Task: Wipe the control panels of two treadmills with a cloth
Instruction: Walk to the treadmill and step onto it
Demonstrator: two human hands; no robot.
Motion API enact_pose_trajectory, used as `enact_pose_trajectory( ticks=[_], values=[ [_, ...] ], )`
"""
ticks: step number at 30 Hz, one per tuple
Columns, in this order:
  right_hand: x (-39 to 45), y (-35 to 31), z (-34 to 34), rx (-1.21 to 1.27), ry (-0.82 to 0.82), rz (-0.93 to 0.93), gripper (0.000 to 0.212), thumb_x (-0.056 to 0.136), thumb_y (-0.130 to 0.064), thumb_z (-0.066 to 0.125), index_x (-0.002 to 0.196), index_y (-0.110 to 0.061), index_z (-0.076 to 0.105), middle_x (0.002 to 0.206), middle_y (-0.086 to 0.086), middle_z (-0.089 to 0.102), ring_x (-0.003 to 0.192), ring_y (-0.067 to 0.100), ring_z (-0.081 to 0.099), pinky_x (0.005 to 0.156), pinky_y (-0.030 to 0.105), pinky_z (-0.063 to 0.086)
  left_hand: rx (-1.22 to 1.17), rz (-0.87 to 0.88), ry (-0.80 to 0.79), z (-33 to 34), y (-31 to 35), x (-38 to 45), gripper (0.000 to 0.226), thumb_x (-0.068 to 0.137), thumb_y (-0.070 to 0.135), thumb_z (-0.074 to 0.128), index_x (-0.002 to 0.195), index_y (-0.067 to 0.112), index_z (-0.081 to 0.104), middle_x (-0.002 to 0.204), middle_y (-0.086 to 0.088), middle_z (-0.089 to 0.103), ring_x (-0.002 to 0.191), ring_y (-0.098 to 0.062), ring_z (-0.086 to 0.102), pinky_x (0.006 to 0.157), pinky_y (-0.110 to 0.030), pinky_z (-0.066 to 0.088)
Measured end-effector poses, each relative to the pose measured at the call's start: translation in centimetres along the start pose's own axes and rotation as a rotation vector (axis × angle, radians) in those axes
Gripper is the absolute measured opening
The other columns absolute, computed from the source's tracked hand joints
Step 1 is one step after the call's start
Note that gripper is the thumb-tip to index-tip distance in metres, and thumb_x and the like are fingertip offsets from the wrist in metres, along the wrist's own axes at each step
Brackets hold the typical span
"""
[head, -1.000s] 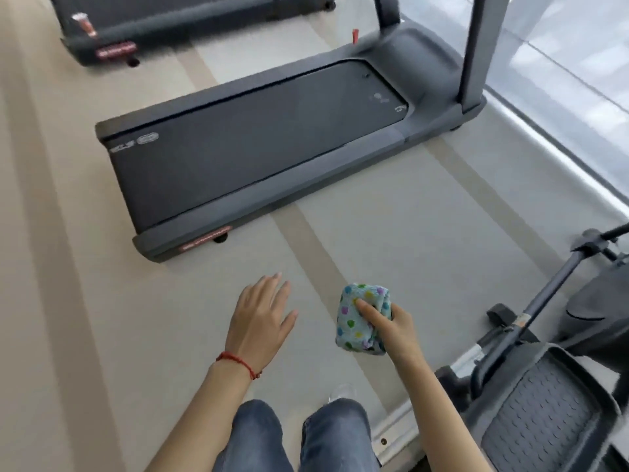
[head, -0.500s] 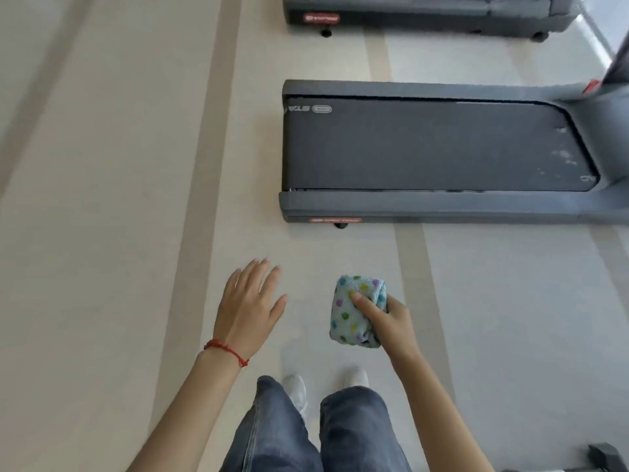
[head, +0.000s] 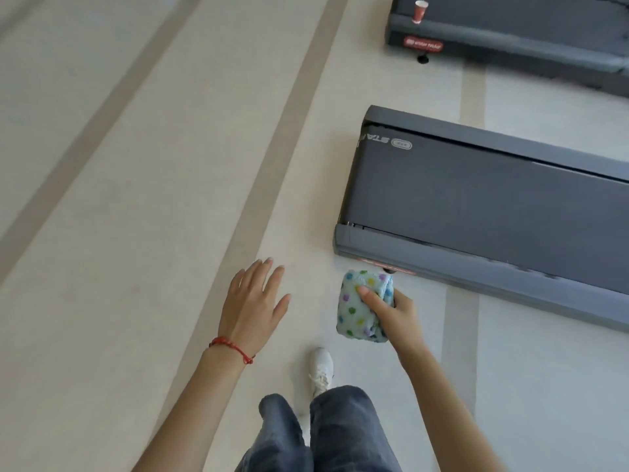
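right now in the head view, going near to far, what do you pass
jeans → white shoe → right hand gripping dotted cloth → near treadmill → far treadmill with red cup

"STA" lettering upside down on near treadmill (head: pixel 476 206) belt, red label on far treadmill (head: pixel 510 25) unreadable

Both forearms bare, reaching forward from the bottom edge toward 12 o'clock. Left hand (head: pixel 253 306) flat and empty, palm down, 4 fingers loosely spread pointing about 1 o'clock, thumb out toward 3 o'clock — red string bracelet (head: pixel 231 349) on the wrist. Right hand (head: pixel 391 313) sits at 3 o'clock of the left, well apart, fingers curled and clamped around a folded cloth (head: pixel 360 306) — thumb pressed across its top face, pointing about 10 o'clock.
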State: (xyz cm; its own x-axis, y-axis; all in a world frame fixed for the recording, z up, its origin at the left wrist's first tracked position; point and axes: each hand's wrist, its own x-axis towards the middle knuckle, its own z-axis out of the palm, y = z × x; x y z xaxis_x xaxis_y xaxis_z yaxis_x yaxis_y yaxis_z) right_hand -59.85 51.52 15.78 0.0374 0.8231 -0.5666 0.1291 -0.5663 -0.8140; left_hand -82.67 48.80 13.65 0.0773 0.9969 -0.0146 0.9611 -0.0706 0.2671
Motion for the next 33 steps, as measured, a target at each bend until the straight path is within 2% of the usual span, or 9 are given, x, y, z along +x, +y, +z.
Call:
enact_pose_trajectory(
  ticks=[3,6,9,14,17,21,24,29,33],
  values=[
    [3.6,-3.4,0.3,0.012,-0.002,-0.014,0.012,0.081,-0.027,0.069,0.083,-0.016,0.064,0.084,0.001,0.071,0.075,0.014,0.069,0.061,0.025,0.057,0.0,-0.006,0.011,-0.9,-0.9,4.4,0.052,0.093,0.036,0.034,0.115,-0.001,0.062,0.118,-0.021,0.061,0.108,-0.037,0.059,0.087,-0.05,0.05],
    [6.7,-6.0,1.4,0.016,-0.01,-0.016,0.014,0.08,-0.029,0.069,0.084,-0.016,0.065,0.086,0.003,0.072,0.078,0.017,0.07,0.068,0.032,0.058,0.0,-0.002,0.014,-1.4,-2.2,8.2,0.065,0.1,0.043,0.016,0.115,-0.001,0.062,0.118,-0.022,0.06,0.108,-0.038,0.058,0.087,-0.05,0.05],
    [10.3,-7.7,3.3,0.038,-0.015,0.002,0.015,0.079,-0.027,0.07,0.085,-0.014,0.065,0.087,0.005,0.073,0.078,0.019,0.071,0.07,0.035,0.058,-0.003,0.015,0.027,-1.3,-4.3,12.0,0.07,0.101,0.044,0.011,0.114,0.0,0.062,0.118,-0.021,0.06,0.108,-0.037,0.058,0.087,-0.049,0.051],
    [17.1,-11.6,7.2,0.075,0.016,0.029,0.012,0.08,-0.025,0.07,0.084,-0.014,0.066,0.085,0.003,0.072,0.077,0.016,0.07,0.064,0.027,0.058,-0.007,0.074,0.038,-1.5,-9.1,20.4,0.062,0.1,0.041,0.018,0.111,0.0,0.063,0.116,-0.02,0.061,0.108,-0.034,0.055,0.084,-0.049,0.052],
    [21.3,-14.8,9.8,0.106,0.065,0.042,0.012,0.081,-0.026,0.069,0.085,-0.015,0.065,0.087,0.003,0.072,0.078,0.015,0.07,0.065,0.026,0.058,-0.003,0.122,0.039,-2.3,-12.4,26.2,0.066,0.1,0.042,0.015,0.11,-0.001,0.063,0.114,-0.02,0.062,0.108,-0.03,0.049,0.084,-0.048,0.051],
    [26.0,-18.8,12.5,0.134,0.127,0.04,0.014,0.08,-0.028,0.069,0.086,-0.015,0.065,0.086,0.001,0.072,0.078,0.014,0.069,0.067,0.027,0.058,0.04,0.198,0.029,-4.2,-15.8,33.3,0.063,0.1,0.042,0.019,0.111,0.0,0.064,0.116,-0.021,0.062,0.106,-0.036,0.059,0.085,-0.049,0.052],
    [29.1,-21.4,13.4,0.171,0.162,0.046,0.012,0.08,-0.028,0.069,0.084,-0.018,0.063,0.085,0.001,0.071,0.077,0.014,0.069,0.063,0.024,0.058,0.054,0.247,0.04,-5.3,-17.1,38.4,0.051,0.092,0.036,0.034,0.11,-0.001,0.064,0.115,-0.021,0.062,0.105,-0.037,0.06,0.085,-0.049,0.052],
    [34.4,-24.8,13.5,0.208,0.224,0.049,0.012,0.081,-0.027,0.068,0.084,-0.019,0.061,0.083,-0.001,0.069,0.074,0.012,0.068,0.051,0.017,0.054,0.05,0.3,0.025,-5.6,-18.0,46.3,0.05,0.089,0.035,0.037,0.112,0.0,0.063,0.117,-0.02,0.062,0.107,-0.035,0.059,0.087,-0.048,0.051],
    [39.7,-27.3,12.6,0.211,0.26,0.041,0.013,0.08,-0.029,0.068,0.086,-0.02,0.063,0.086,0.0,0.07,0.077,0.014,0.069,0.06,0.024,0.058,0.065,0.359,0.025,-4.9,-18.0,53.5,0.052,0.094,0.038,0.032,0.111,0.001,0.064,0.115,-0.018,0.062,0.106,-0.034,0.059,0.087,-0.046,0.051]
  ],
)
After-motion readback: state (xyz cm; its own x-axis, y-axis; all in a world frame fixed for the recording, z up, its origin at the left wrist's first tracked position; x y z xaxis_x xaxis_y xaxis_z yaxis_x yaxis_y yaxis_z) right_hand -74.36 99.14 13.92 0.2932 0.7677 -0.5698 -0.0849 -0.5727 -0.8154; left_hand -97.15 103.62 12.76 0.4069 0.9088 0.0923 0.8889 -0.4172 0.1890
